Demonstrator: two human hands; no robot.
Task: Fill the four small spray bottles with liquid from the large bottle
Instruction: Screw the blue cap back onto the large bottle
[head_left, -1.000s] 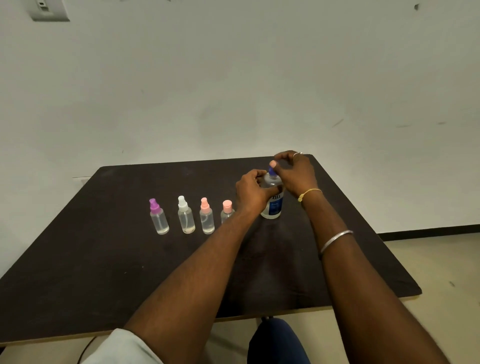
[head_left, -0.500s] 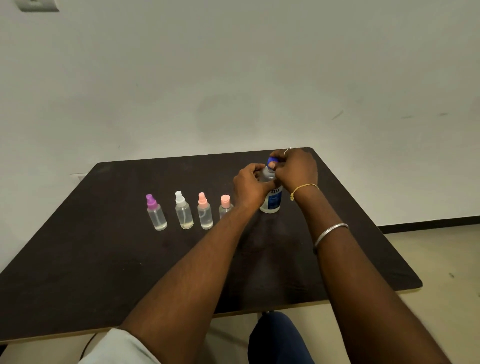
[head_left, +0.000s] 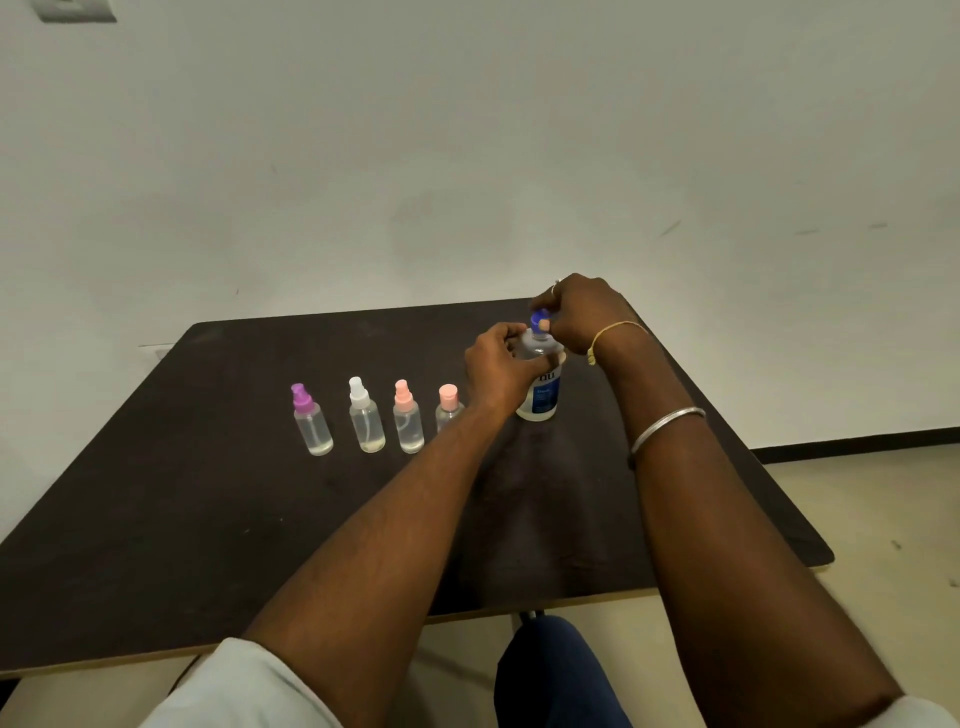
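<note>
The large clear bottle with a blue label stands upright on the dark table, right of centre. My left hand grips its shoulder. My right hand pinches the blue cap on its neck from above. Left of it stands a row of small clear spray bottles: a purple-topped one, a white-topped one, a pink-topped one and a pink-capped one, partly hidden by my left wrist.
A pale wall rises right behind the table's far edge. The table's right edge drops to a beige floor. My knee in dark blue cloth shows below the front edge.
My right hand has shifted around the blue cap, thumb now at its front. The left hand keeps its grip on the large bottle. The view has drifted slightly.
</note>
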